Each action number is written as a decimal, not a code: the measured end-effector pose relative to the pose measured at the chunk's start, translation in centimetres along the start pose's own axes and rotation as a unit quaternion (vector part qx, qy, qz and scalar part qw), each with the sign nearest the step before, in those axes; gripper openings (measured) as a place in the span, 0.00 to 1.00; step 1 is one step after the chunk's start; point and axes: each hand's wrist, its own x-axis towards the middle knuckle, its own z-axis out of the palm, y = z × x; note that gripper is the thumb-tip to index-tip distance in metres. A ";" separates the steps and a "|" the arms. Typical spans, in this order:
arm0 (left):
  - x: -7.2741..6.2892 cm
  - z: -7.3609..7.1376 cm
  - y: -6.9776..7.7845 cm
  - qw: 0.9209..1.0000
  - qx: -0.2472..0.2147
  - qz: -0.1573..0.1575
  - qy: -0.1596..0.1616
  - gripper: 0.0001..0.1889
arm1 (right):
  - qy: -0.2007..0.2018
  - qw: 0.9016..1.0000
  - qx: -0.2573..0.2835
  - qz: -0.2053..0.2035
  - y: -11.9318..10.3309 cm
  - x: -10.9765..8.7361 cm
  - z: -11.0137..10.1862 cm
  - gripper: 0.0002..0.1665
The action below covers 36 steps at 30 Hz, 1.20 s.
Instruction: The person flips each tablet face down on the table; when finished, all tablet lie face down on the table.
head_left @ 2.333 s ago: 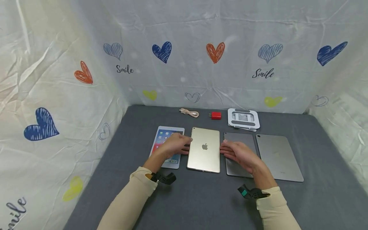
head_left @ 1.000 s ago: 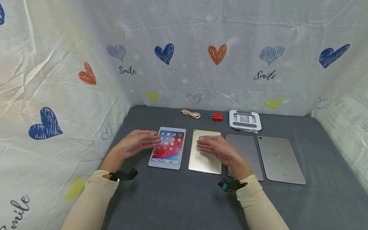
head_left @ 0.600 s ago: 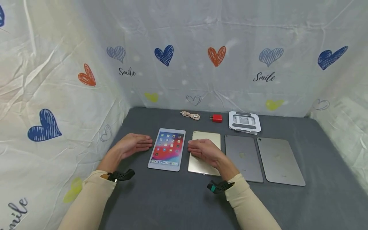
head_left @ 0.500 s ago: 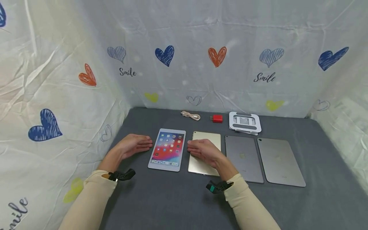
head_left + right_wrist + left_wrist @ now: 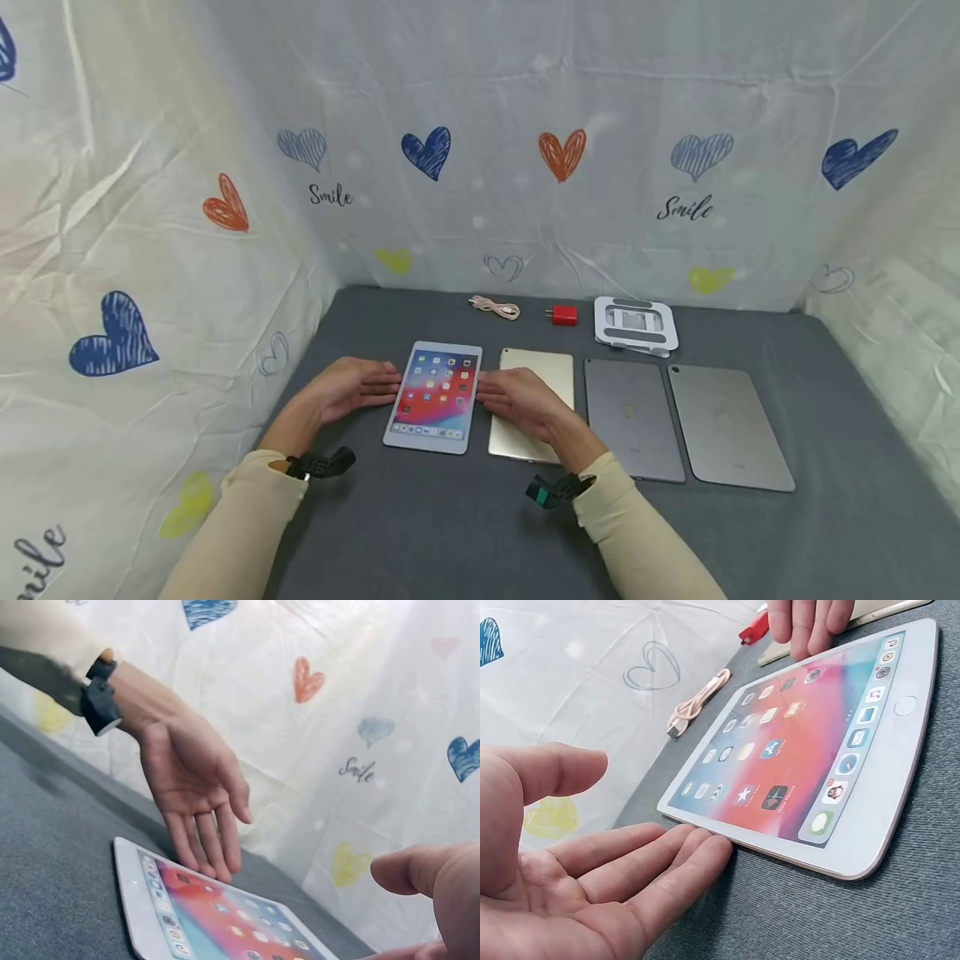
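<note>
A white tablet (image 5: 433, 398) lies face up with its home screen lit. My left hand (image 5: 352, 390) is at its left edge, fingers extended; in the left wrist view the fingertips (image 5: 716, 847) meet the tablet's side, thumb raised clear. My right hand (image 5: 525, 404) is at the opposite edge, fingers straight and fingertips right at the rim, its palm over part of a gold tablet (image 5: 551, 367) lying face down. Farther right, a dark grey tablet (image 5: 630, 417) and a silver tablet (image 5: 731, 425) lie backs up, side by side.
Along the back of the grey table (image 5: 450, 525) lie a coiled pale cable (image 5: 495, 307), a red charger plug (image 5: 562, 315) and a folded white stand (image 5: 635, 325). A white curtain (image 5: 480, 67) printed with hearts surrounds the table's back and sides.
Both hands have moved left, from the gold tablet's sides to the white tablet's. Over the last half second they have closed in on its edges. The tablets stay in place.
</note>
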 end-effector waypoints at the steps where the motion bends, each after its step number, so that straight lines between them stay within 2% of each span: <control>1: 0.0 0.1 0.0 1.000 0.000 0.000 -0.001 0.27 | -0.002 1.000 0.002 -0.001 0.1 0.0 0.1 0.35; 4: -0.1 0.3 -0.1 1.000 0.004 0.002 0.000 0.27 | -0.001 1.000 0.007 -0.006 0.3 0.1 0.3 0.35; 12: -0.1 0.6 -0.2 1.000 0.028 0.005 0.006 0.28 | 0.036 0.998 0.045 0.001 0.5 0.3 0.6 0.32; 20: 0.1 0.9 0.0 0.999 0.039 0.001 0.007 0.29 | 0.040 0.995 0.086 0.003 0.3 0.3 0.5 0.31; 26: 0.3 2.2 0.3 0.999 0.048 0.001 0.002 0.28 | 0.029 0.992 0.122 0.015 0.3 0.2 0.0 0.28; 30: 0.7 3.2 0.4 0.999 0.042 -0.003 0.002 0.28 | 0.015 0.991 0.135 0.010 0.1 -0.5 -0.7 0.30; 36: 1.4 4.7 0.8 0.999 0.039 -0.006 -0.026 0.25 | 0.006 0.994 0.109 -0.003 -0.3 -2.0 -1.9 0.36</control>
